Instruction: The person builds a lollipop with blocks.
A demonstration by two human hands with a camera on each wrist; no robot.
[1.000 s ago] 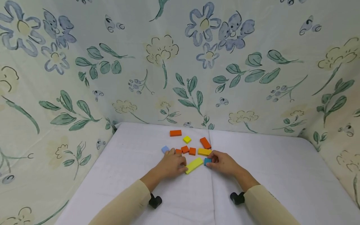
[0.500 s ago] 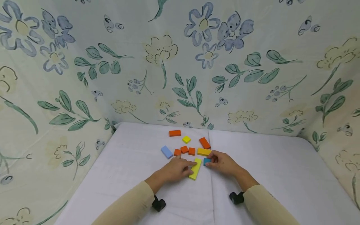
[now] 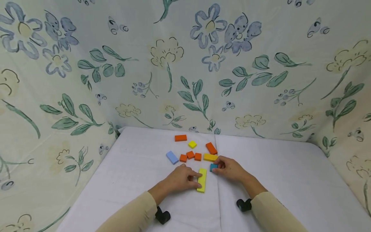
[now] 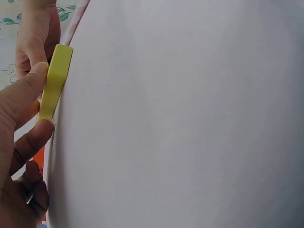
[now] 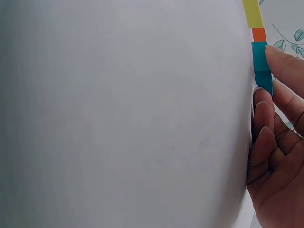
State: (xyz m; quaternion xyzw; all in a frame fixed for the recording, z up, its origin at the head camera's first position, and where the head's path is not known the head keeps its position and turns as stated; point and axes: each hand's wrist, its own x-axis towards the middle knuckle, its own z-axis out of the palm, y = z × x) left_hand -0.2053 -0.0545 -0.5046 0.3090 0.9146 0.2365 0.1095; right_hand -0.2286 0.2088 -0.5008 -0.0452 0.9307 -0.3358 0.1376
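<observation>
Just left of the small teal-blue angular block (image 3: 213, 167), the left hand (image 3: 181, 178) pinches a long yellow rectangular block (image 3: 202, 179), thumb and finger moderately parted; the right hand (image 3: 230, 168) pinches the teal-blue block itself, narrowly.

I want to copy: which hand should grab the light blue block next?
Probably the left hand: it's nearer the light blue block, though pinching the long yellow block. The right hand is farther, holding the teal block.
</observation>
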